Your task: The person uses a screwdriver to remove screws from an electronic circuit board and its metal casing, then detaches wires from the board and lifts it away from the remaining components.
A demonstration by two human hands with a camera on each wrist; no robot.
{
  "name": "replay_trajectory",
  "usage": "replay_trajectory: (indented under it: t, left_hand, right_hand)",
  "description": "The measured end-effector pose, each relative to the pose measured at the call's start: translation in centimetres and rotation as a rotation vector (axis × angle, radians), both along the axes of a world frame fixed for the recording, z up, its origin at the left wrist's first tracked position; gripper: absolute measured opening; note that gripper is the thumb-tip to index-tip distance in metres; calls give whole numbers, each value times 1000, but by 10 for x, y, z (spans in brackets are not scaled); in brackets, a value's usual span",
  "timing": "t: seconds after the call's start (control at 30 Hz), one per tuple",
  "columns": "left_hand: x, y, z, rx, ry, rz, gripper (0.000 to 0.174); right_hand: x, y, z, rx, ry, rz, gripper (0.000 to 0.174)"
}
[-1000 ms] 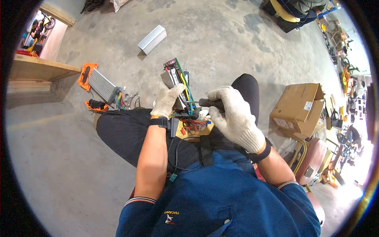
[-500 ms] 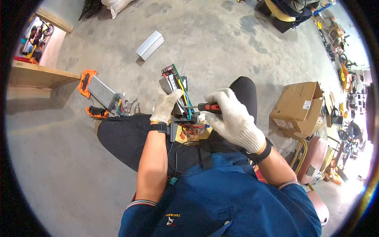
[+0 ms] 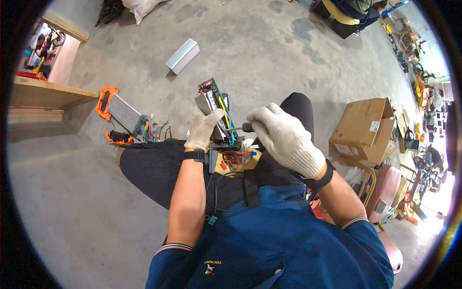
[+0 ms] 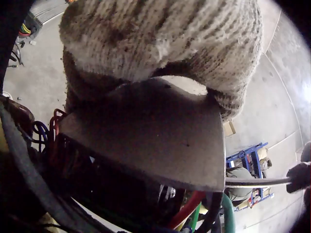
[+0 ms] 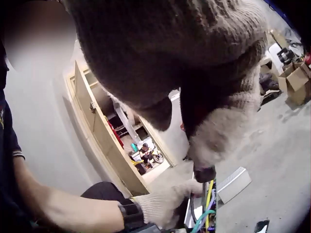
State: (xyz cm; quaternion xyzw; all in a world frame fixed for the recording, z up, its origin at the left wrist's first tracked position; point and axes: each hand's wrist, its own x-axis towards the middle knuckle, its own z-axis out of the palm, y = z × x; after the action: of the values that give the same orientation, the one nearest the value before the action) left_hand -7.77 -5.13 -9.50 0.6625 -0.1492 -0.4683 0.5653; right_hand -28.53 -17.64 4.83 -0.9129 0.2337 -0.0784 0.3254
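My gloved left hand (image 3: 203, 129) grips a circuit board assembly (image 3: 213, 102) above my lap, thumb on its upper side. In the left wrist view, the fingers lie over a flat grey metal plate (image 4: 150, 131) on this assembly. Yellow, blue and green wires run along the board. My gloved right hand (image 3: 287, 137) holds a screwdriver (image 3: 247, 127), its dark handle mostly hidden in the fingers. The screwdriver's shaft (image 4: 257, 182) points left, reaching the plate's edge; its tip is hidden. Below the assembly, thin red wires (image 3: 236, 156) bunch over a yellow surface (image 3: 250, 166).
On the floor ahead lies a silver metal housing (image 3: 183, 56). A finned metal unit (image 3: 124, 111) with orange end pieces and loose cables sits to the left, near a wooden ledge (image 3: 55, 86). An open cardboard box (image 3: 358, 130) stands at the right, beside my knee.
The right hand's fingers opened a little around the screwdriver, showing its red handle, then closed over it again as the hand turned. The left hand and the assembly stay nearly in place.
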Motion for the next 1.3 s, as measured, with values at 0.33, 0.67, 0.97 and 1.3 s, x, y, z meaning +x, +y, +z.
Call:
replay_trajectory:
  t: [0.33, 0.67, 0.97, 1.3]
  left_hand:
    - [1, 1, -5, 47, 33, 6, 50]
    - [6, 2, -20, 59, -5, -22, 44]
    - [1, -4, -1, -13, -17, 19, 46]
    - [-2, -2, 1, 46, 62, 44, 50]
  right_hand:
    - [4, 5, 10, 119, 159, -207, 20]
    - [2, 9, 11, 149, 63, -204, 21]
    - [-13, 1, -4, 130, -105, -64, 26]
    - [-25, 7, -18, 386, -189, -304, 27]
